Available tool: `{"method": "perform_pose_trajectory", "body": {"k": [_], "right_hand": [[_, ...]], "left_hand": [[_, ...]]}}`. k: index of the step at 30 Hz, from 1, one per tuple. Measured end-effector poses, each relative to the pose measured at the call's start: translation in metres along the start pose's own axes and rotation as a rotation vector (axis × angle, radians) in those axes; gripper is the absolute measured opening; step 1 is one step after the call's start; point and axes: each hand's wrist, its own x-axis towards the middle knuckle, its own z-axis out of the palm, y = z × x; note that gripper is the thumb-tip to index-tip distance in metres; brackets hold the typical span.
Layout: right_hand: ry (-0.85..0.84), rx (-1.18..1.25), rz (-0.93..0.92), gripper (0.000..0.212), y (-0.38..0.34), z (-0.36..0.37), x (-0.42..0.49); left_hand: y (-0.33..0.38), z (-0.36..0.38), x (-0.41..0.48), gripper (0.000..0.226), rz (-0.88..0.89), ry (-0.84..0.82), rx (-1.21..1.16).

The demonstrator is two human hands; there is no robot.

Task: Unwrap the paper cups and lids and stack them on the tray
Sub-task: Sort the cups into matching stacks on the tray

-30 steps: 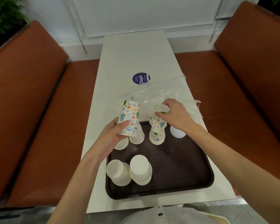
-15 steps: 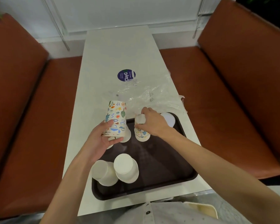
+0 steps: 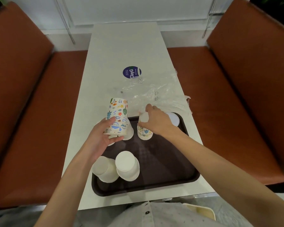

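Observation:
A dark brown tray point(image 3: 162, 163) lies on the white table near me. My left hand point(image 3: 100, 138) grips a stack of patterned paper cups point(image 3: 117, 116), upside down, above the tray's far left corner. My right hand point(image 3: 156, 121) holds the top of a short stack of patterned cups point(image 3: 144, 133) standing upside down on the tray. Two white cups point(image 3: 127, 166) stand upside down at the tray's near left. More white cups sit partly hidden behind the left hand's stack. A white lid point(image 3: 172, 118) lies at the tray's far right corner.
Crumpled clear plastic wrap point(image 3: 154, 94) lies on the table point(image 3: 121, 46) just beyond the tray. A round blue sticker point(image 3: 131, 72) is on the table further back. Brown benches flank the table left point(image 3: 31, 112) and right point(image 3: 236, 104).
My right hand lowered a patterned cup onto the short stack on the tray. My left hand kept holding its cup stack in about the same place. The camera view shifted.

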Motion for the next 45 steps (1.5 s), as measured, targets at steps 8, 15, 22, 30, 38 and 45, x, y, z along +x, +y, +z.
{"method": "perform_pose_trajectory", "body": {"k": [8, 15, 22, 30, 38, 45], "right_hand": [[-0.031, -0.227, 0.01, 0.072, -0.009, 0.005, 0.006], [-0.08, -0.242, 0.006, 0.075, -0.007, 0.016, 0.001], [-0.027, -0.098, 0.052, 0.082, -0.008, -0.001, -0.004], [-0.135, 0.74, -0.042, 0.044, -0.036, -0.054, -0.02], [-0.18, 0.903, -0.026, 0.021, -0.037, -0.058, -0.017], [-0.248, 1.067, -0.051, 0.027, -0.03, -0.069, -0.018]], "left_hand": [[0.0, 0.002, -0.003, 0.043, -0.002, 0.011, 0.0], [-0.004, -0.002, -0.005, 0.049, -0.017, 0.021, 0.012], [-0.006, -0.001, -0.004, 0.053, -0.023, -0.018, 0.026], [-0.01, 0.019, 0.002, 0.025, -0.011, -0.044, 0.273], [-0.009, 0.021, 0.011, 0.044, 0.024, -0.043, 0.449], [-0.006, 0.009, 0.008, 0.042, -0.063, -0.112, 0.491]]}}
